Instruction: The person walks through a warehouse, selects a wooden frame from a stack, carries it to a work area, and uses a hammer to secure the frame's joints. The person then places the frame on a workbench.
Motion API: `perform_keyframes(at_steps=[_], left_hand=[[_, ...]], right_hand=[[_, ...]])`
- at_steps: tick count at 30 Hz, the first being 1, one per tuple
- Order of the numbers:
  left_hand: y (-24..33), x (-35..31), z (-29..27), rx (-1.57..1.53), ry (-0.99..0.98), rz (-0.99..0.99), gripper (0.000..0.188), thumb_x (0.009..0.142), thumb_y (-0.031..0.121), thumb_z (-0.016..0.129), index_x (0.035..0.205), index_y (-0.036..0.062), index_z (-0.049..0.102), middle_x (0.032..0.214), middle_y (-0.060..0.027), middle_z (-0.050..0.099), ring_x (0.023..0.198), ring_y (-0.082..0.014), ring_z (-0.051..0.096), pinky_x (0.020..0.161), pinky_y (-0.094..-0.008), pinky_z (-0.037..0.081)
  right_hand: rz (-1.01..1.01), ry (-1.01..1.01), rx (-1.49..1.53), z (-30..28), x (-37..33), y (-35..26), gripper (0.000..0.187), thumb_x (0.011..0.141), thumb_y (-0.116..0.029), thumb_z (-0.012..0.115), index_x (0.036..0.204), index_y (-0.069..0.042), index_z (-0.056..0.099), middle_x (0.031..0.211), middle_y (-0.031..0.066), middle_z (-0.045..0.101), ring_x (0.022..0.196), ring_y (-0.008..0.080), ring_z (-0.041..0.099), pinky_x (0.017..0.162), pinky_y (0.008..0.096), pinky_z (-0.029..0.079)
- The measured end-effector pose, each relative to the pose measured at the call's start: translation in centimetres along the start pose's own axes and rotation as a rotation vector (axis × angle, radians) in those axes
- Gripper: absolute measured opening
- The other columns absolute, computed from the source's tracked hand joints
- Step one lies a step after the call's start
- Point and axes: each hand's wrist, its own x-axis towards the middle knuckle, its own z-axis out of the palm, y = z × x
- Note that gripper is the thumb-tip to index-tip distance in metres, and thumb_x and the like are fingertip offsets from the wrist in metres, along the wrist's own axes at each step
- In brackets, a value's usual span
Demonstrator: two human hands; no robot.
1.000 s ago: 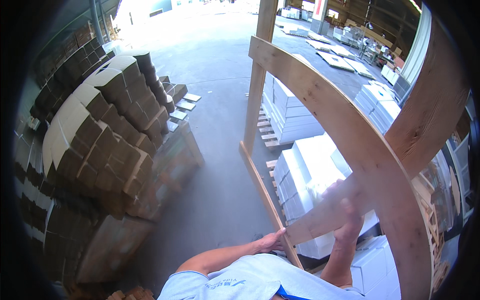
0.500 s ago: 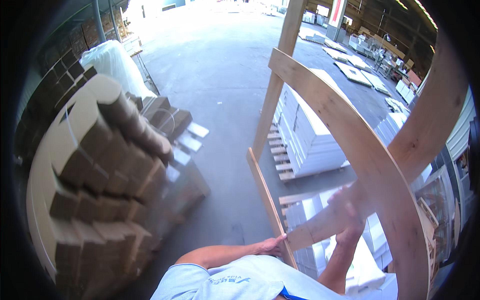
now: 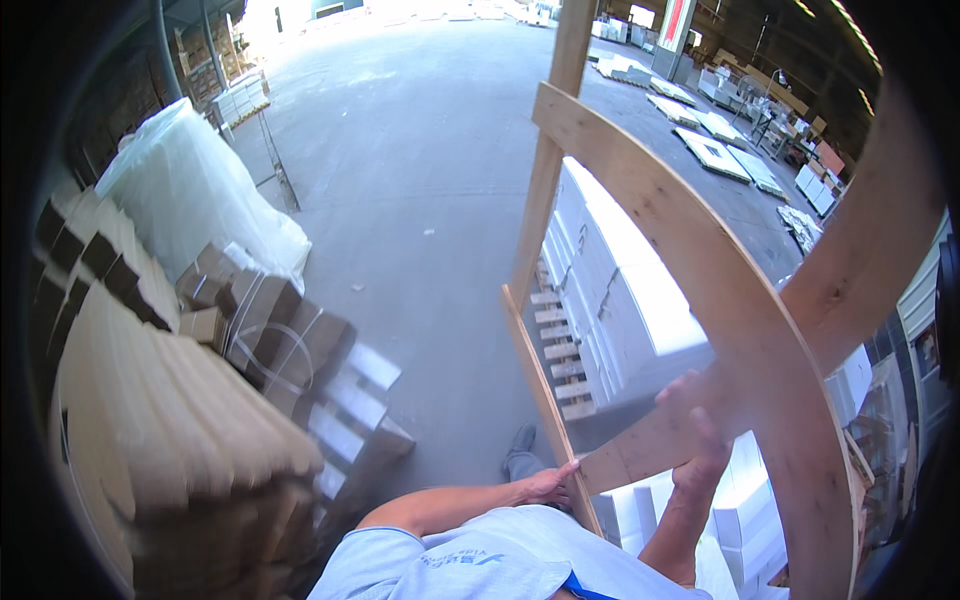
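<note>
A large frame of bare wooden planks rises in front of me and fills the right half of the head view. My left hand is closed around the lower end of its narrow left-hand plank, the thumb lying on top. Further right, my right hand grips the slanting cross plank, fingers over its upper edge. That hand is somewhat blurred, and part of its grip is hidden. A long plank curves in the fisheye picture past my right forearm.
On the left stand stacks of brown cardboard and a pile wrapped in pale plastic. White boxes stand on a wooden pallet beyond the frame. Grey floor runs ahead between them. Flat stacks lie at the far right.
The surroundings have shifted nearer: the cardboard stacks and the boxes on the pallet have moved down the picture. My foot now shows beside the frame. Both hands keep their places on the planks.
</note>
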Motion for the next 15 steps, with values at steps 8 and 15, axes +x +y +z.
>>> perform_keyframes(at_steps=[8, 15], left_hand=[[19.3, 4.4, -3.2, -0.05, 0.094, 0.131, 0.082, 0.091, 0.062, 0.047, 0.147, 0.0056, 0.026, 0.151, -0.0187, 0.029, 0.139, -0.0333, 0.027, 0.113, -0.048, 0.025], [31.5, 6.0, -9.4, -0.187, 0.132, 0.159, 0.078, 0.093, 0.059, 0.045, 0.147, 0.0044, 0.027, 0.15, -0.0181, 0.03, 0.138, -0.0324, 0.03, 0.112, -0.0481, 0.027]], right_hand=[[0.053, -0.18, -0.028, 6.3, 19.3, 6.0, 0.053, 0.076, -0.024, 0.064, 0.12, 0.002, 0.051, 0.098, 0.0132, 0.062, 0.09, 0.0221, 0.062, 0.084, 0.0383, 0.05], [0.134, -0.359, -0.047, 13.2, 33.0, 14.5, 0.061, 0.078, -0.033, 0.067, 0.125, 0.0, 0.047, 0.103, 0.014, 0.061, 0.091, 0.0243, 0.063, 0.083, 0.0398, 0.05]])
